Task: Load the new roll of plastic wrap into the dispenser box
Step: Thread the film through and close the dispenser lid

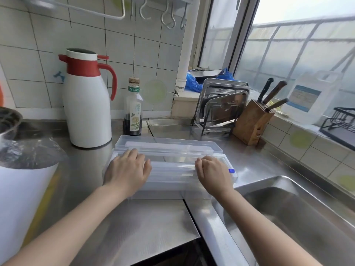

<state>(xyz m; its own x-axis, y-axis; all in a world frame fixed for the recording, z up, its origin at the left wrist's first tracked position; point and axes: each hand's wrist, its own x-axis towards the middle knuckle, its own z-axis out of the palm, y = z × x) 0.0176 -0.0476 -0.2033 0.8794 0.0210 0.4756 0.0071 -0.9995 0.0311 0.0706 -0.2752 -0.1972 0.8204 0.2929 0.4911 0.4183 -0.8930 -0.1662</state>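
Observation:
A long clear plastic dispenser box [172, 181] lies on the steel counter, its lid [169, 144] swung open toward the wall. A roll of plastic wrap [172, 167] rests lengthwise inside the box. My left hand [127, 170] lies palm down over the roll's left end, fingers curved on it. My right hand [212, 174] is curled over the roll's right end. A small blue tab [231, 171] shows at the box's right end, just past my right hand.
A white and red thermos jug [87, 100] and a dark sauce bottle [133, 108] stand behind the box. Steel trays on a rack [222, 104] and a wooden knife block [252, 121] are at the back right. A sink [288, 217] opens on the right. Crumpled wrap [30, 152] lies left.

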